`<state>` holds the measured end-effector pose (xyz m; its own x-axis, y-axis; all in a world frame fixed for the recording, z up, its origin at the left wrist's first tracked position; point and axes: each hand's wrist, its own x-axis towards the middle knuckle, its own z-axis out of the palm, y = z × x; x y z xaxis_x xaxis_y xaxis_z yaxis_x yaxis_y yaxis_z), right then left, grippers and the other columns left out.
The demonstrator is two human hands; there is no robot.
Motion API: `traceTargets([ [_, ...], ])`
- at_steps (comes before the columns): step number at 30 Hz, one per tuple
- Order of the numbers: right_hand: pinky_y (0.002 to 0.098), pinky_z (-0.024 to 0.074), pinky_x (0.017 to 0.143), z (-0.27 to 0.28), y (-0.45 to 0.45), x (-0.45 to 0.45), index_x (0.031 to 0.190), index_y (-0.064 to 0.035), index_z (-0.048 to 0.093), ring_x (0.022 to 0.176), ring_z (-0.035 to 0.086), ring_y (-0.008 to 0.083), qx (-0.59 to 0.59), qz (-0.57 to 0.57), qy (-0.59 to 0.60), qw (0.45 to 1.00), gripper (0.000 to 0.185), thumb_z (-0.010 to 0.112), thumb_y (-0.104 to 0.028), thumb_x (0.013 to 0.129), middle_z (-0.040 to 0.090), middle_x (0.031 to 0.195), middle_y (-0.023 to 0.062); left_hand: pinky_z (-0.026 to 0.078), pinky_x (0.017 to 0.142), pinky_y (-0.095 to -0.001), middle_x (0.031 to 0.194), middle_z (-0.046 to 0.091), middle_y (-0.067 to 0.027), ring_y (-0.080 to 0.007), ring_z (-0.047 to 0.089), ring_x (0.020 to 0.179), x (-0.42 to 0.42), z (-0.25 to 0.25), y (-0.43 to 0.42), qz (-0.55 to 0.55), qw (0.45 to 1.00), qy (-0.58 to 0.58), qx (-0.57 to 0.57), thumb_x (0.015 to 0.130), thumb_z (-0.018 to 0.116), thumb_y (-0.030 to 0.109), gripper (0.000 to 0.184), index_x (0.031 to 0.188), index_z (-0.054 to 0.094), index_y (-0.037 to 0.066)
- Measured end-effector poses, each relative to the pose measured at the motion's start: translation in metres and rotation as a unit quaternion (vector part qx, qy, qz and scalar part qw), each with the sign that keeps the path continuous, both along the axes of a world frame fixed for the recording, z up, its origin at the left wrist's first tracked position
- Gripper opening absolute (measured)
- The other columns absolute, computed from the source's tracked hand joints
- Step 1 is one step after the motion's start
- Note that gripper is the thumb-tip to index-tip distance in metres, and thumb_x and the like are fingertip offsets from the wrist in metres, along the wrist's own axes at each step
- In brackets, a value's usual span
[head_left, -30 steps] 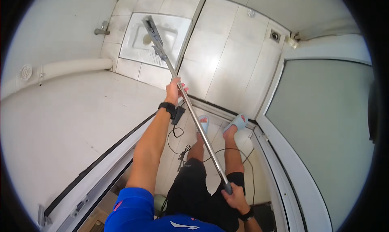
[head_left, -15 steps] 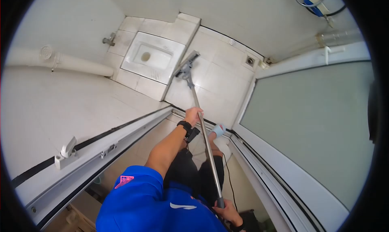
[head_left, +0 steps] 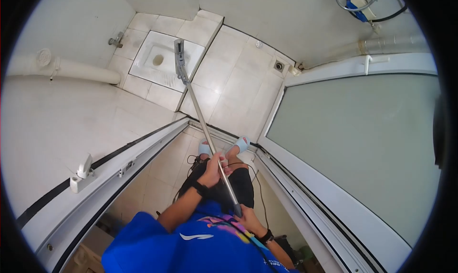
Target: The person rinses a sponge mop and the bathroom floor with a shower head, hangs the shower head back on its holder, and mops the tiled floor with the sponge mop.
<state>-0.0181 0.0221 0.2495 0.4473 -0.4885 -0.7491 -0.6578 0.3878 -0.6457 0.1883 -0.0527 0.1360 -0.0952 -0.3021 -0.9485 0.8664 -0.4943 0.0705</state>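
Observation:
A long-handled mop runs from my body toward the squat toilet, with a metal pole and a narrow grey head. My left hand is wrapped round the lower half of the pole. Near my waist, my right hand grips the dark end of the pole. In the view, the mop head overlaps the right part of the white squat toilet; whether it touches anything there I cannot tell.
A raised tiled step surrounds the toilet, beside the lower tiled floor with a drain. White door frames flank me, with a frosted door at right. A pipe runs along the left wall. A black cable hangs by my legs.
The mop head has swung left and up from the lower floor, turning more upright in view. Both hands have drawn closer together, nearer my body. My view has shifted slightly.

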Motion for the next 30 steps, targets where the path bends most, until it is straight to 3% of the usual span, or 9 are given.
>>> traceTargets([
  [2,0.0443,0.0473,0.065,-0.01,-0.017,0.017,0.09,0.0035,0.055,0.073,0.06,0.045,-0.003,0.014,0.006,1.0,0.025,0.064,-0.016,0.077,0.059,0.074,0.0271,0.04,0.039,-0.0309,0.056,0.038,-0.0001,-0.014,0.044,0.042,0.0,-0.031,0.002,0.017,0.993,-0.115,-0.02,0.084,0.065,0.03,0.028,0.08,0.047,0.009],
  [5,0.044,0.0475,0.064,-0.029,-0.032,0.042,0.086,0.0041,0.055,0.069,0.059,0.0441,-0.067,0.004,-0.02,0.998,0.024,0.064,-0.016,0.077,0.058,0.071,0.0259,0.032,0.036,-0.0258,0.055,0.036,0.0051,-0.007,0.031,0.039,0.021,-0.036,-0.023,0.06,0.987,-0.15,0.0,0.083,0.063,0.023,0.022,0.074,0.046,0.013],
  [10,0.0415,0.0477,0.062,-0.06,-0.05,0.077,0.084,0.0031,0.056,0.064,0.06,0.0399,-0.08,0.028,-0.015,0.996,0.028,0.067,-0.023,0.082,0.058,0.068,0.0241,0.032,0.037,-0.0261,0.055,0.036,0.0036,-0.0087,0.033,0.04,0.053,-0.051,-0.042,0.066,0.962,-0.264,-0.027,0.084,0.063,0.024,0.025,0.072,0.045,0.011],
  [13,0.0441,0.0472,0.059,-0.06,-0.077,0.11,0.082,0.0026,0.055,0.066,0.061,0.0443,0.034,-0.044,0.026,0.998,0.041,0.061,-0.037,0.091,0.058,0.066,0.0251,0.032,0.036,-0.0276,0.052,0.037,0.0023,-0.0101,0.037,0.04,0.075,-0.059,-0.065,0.069,0.936,-0.341,-0.051,0.082,0.065,0.026,0.027,0.073,0.047,0.008],
  [16,0.0472,0.0467,0.06,-0.092,-0.101,0.127,0.082,0.0024,0.056,0.071,0.061,0.0477,-0.13,0.006,0.037,0.991,0.045,0.059,-0.041,0.091,0.059,0.068,0.0277,0.032,0.036,-0.0274,0.053,0.037,0.0029,-0.0097,0.037,0.039,0.097,-0.06,-0.105,0.082,0.924,-0.372,-0.033,0.082,0.065,0.025,0.026,0.073,0.046,0.009],
  [20,0.0499,0.0462,0.062,-0.111,-0.154,0.155,0.083,0.0031,0.055,0.075,0.061,0.0486,-0.173,0.013,0.016,0.985,0.049,0.058,-0.046,0.09,0.06,0.072,0.0298,0.032,0.036,-0.0271,0.053,0.039,0.0035,-0.0086,0.037,0.04,0.128,-0.082,-0.149,0.133,0.924,-0.354,-0.059,0.083,0.064,0.024,0.025,0.073,0.045,0.011],
  [23,0.05,0.047,0.064,-0.172,-0.194,0.175,0.081,0.0045,0.054,0.076,0.061,0.0488,-0.147,0.041,-0.037,0.988,0.052,0.058,-0.047,0.09,0.06,0.074,0.0304,0.033,0.037,-0.027,0.052,0.039,0.0028,-0.0081,0.038,0.04,0.16,-0.12,-0.185,0.173,0.926,-0.33,-0.069,0.085,0.062,0.023,0.024,0.073,0.045,0.01],
  [28,0.0398,0.0516,0.066,-0.278,-0.274,0.232,0.089,0.0038,0.06,0.07,0.067,0.0291,-0.149,0.05,-0.13,0.979,0.041,0.054,-0.036,0.095,0.065,0.076,0.0198,0.036,0.036,-0.0271,0.052,0.042,0.0015,-0.0087,0.042,0.041,0.234,-0.187,-0.267,0.192,0.895,-0.4,-0.051,0.09,0.06,0.028,0.029,0.073,0.047,0.008],
  [30,0.0377,0.0517,0.069,-0.293,-0.325,0.283,0.088,0.0023,0.059,0.072,0.066,0.0272,0.032,0.056,-0.081,0.995,0.039,0.051,-0.035,0.097,0.063,0.072,0.0154,0.036,0.037,-0.0272,0.052,0.043,0.0015,-0.0089,0.043,0.041,0.276,-0.219,-0.293,0.179,0.887,-0.424,-0.029,0.091,0.06,0.033,0.033,0.073,0.048,0.008],
])
